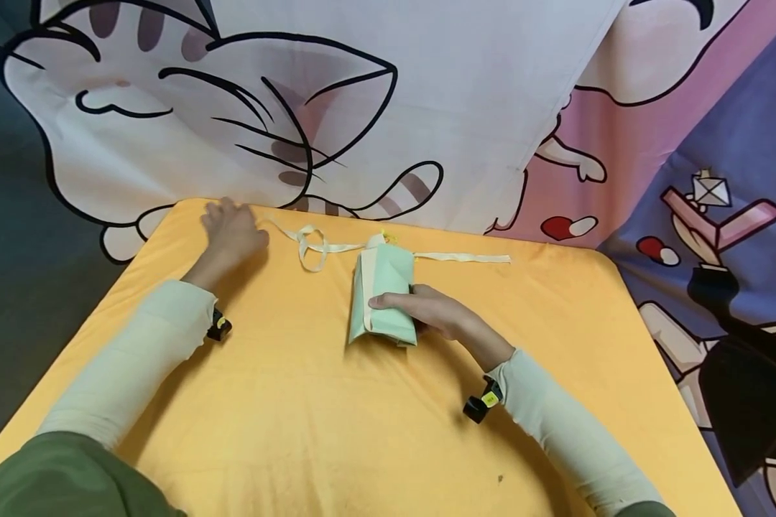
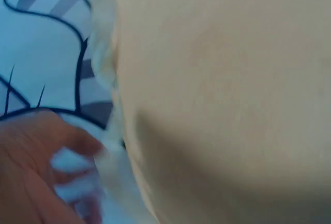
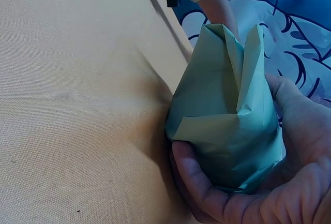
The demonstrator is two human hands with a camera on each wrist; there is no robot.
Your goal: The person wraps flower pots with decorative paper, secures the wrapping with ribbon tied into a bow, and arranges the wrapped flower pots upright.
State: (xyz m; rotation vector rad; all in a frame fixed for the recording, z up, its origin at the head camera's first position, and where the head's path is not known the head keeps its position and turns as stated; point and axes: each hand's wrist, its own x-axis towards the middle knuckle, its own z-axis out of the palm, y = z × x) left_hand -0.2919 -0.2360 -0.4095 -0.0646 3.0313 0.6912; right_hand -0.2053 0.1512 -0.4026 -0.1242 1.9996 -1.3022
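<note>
My right hand [image 1: 430, 309] grips a mint-green paper package [image 1: 394, 276] from its right side, thumb on top and fingers curled beneath it in the right wrist view. The package [image 3: 217, 94] has folded paper edges and a pale strip down its front. Small yellow bits [image 1: 389, 238] show at its far end. A cream ribbon [image 1: 313, 248] runs out to both sides behind the package, looped on the left. At the table's far left corner, my left hand [image 1: 231, 231] has its fingers spread, close to the ribbon's left end. The left hand [image 2: 46, 167] is blurred in the left wrist view.
A yellow cloth covers the table [image 1: 284, 402]. Directly behind its far edge hangs a white curtain [image 1: 478, 108] with a cat drawing. Purple printed fabric [image 1: 659, 215] borders the right side, and dark floor [image 1: 26, 287] lies to the left.
</note>
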